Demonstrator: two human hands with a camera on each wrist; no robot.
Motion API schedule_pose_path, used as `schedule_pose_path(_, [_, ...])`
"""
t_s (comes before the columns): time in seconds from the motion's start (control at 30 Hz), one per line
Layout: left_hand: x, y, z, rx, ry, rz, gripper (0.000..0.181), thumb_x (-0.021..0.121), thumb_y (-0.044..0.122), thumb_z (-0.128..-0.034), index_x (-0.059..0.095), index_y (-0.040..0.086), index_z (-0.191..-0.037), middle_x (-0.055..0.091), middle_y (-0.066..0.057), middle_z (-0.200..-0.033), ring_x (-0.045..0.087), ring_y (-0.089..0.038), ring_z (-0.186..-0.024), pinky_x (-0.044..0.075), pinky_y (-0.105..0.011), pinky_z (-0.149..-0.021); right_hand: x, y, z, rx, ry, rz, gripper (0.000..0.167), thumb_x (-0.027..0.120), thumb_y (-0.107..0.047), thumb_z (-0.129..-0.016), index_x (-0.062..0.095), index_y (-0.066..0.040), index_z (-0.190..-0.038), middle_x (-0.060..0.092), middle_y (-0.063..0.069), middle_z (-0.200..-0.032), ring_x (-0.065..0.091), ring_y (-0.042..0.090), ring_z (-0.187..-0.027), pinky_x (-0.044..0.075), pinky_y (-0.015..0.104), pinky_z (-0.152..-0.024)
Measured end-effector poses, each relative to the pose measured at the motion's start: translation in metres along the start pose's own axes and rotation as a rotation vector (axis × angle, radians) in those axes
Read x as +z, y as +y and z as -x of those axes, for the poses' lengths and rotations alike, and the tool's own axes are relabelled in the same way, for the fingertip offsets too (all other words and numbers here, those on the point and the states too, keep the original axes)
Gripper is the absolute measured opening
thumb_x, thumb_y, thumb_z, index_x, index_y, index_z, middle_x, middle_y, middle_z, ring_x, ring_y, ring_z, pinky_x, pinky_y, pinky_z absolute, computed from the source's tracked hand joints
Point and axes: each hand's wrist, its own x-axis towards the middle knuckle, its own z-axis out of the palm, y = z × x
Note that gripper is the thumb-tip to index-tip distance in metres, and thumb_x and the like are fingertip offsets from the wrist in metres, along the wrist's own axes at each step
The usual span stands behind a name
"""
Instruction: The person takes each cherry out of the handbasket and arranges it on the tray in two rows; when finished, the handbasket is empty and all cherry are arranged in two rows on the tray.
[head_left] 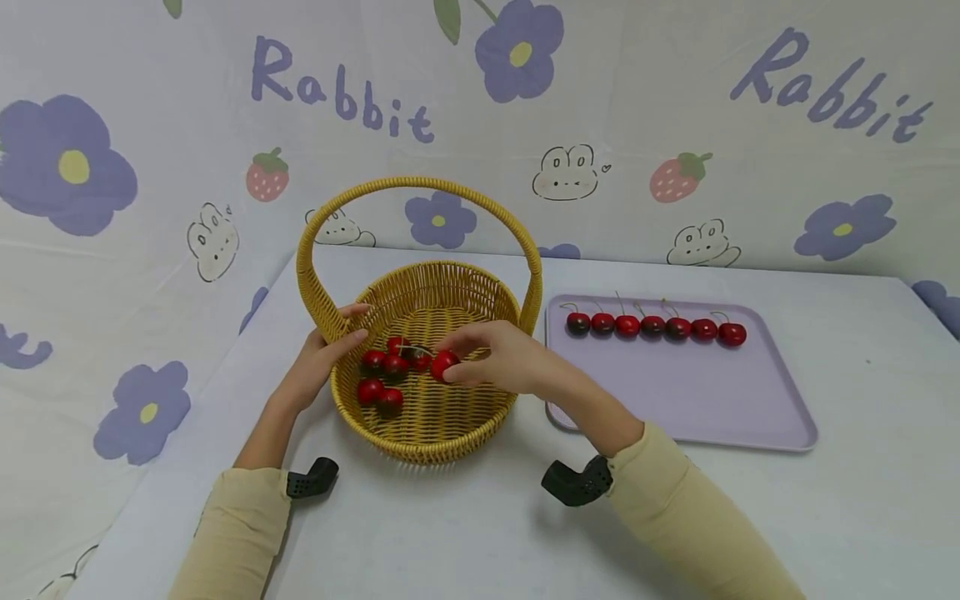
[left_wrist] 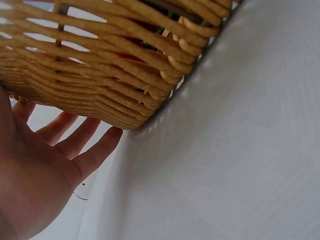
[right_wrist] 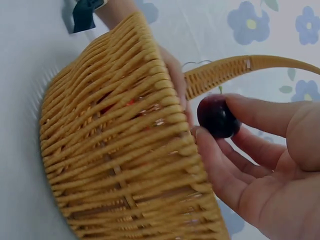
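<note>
A yellow wicker basket with a tall handle holds several dark red cherries on its left side. My left hand grips its left rim near the handle base, thumb over the edge; in the left wrist view the fingers of that hand extend along the basket's outer wall. Above the inside of the basket my right hand pinches one stemmed cherry between thumb and fingers. The right wrist view shows this cherry in the right hand, beside the basket rim.
Right of the basket lies a light purple tray, with a row of several cherries along its far side. A white table carries both. Behind it hangs a cloth printed with flowers and rabbits.
</note>
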Motion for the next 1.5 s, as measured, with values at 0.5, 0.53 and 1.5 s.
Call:
schedule_pose_path(0.5, [-0.002, -0.003, -0.002, -0.001, -0.004, 0.005, 0.052, 0.054, 0.026, -0.0967, 0.04, 0.005, -0.142, 0.036, -0.016, -0.146, 0.037, -0.035, -0.131, 0.029, -0.056, -0.104, -0.029, -0.001, 0.049, 0.022, 0.005, -0.166, 0.038, 0.072, -0.018, -0.086, 0.062, -0.01, -0.122, 0.057, 0.007, -0.118, 0.059, 0.024, -0.104, 0.048, 0.038, -0.089])
schedule_pose_path(0.53, [-0.002, -0.002, -0.002, -0.002, -0.003, 0.006, 0.051, 0.054, 0.026, -0.0968, 0.04, 0.005, -0.142, 0.036, -0.015, -0.146, 0.037, -0.035, -0.131, 0.029, -0.056, -0.104, -0.032, -0.001, 0.053, 0.019, 0.009, -0.18, 0.038, 0.072, -0.017, -0.086, 0.062, -0.009, -0.121, 0.057, 0.008, -0.118, 0.061, 0.025, -0.102, 0.049, 0.038, -0.088])
schedule_pose_path(1.5, [0.001, 0.004, 0.002, -0.023, -0.006, 0.016, 0.052, 0.053, 0.025, -0.0974, 0.038, 0.004, -0.142, 0.033, -0.016, -0.148, 0.034, -0.035, -0.133, 0.025, -0.056, -0.106, -0.081, 0.087, 0.081, 0.262, 0.277, -0.416, 0.052, 0.068, -0.012, -0.089, 0.043, 0.01, -0.128, 0.06, 0.013, -0.106, 0.064, 0.026, -0.098, 0.049, 0.031, -0.087])
